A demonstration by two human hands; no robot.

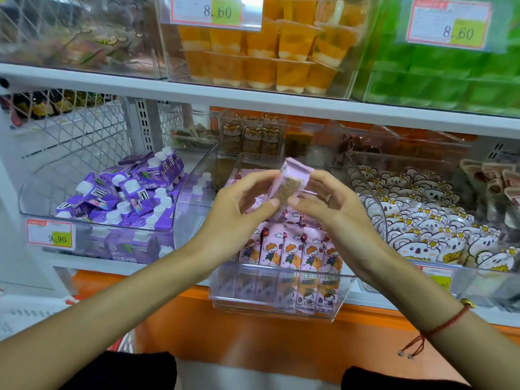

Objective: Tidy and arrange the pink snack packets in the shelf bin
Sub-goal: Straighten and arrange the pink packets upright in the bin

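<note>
A small stack of pink snack packets (291, 182) is held above the clear shelf bin (281, 291), gripped from both sides. The left hand (247, 198) is clenched on the stack's near left edge, thumb pressed against the lower corner; the right hand (329, 202) closes on the opposite side, fingertips meeting the packets just beside the left thumb. The stack is tilted, its edges turned toward the camera, and seems to be in the middle of being squared up between the two hands.

Below the hands, a front row of pink packets (292, 253) stands upright in the bin, printed faces forward, leaning against the clear front wall. Further back, under the held stack, more pink packets lie loose and flat; how many cannot be told, as the hands cover most of them.

The step in hand is judged to be the gathering and aligning of a handful taken from the bin. The task looks partly done: the front row is orderly, the rear is not.

The next move calls for the stack to be turned upright, faces forward, and lowered behind the standing row without knocking it over. The grip should be released only once the packets are supported. The purple drink cartons (126, 195) in the left bin and the white koala-printed packets (422, 220) on the right are not concerned.
</note>
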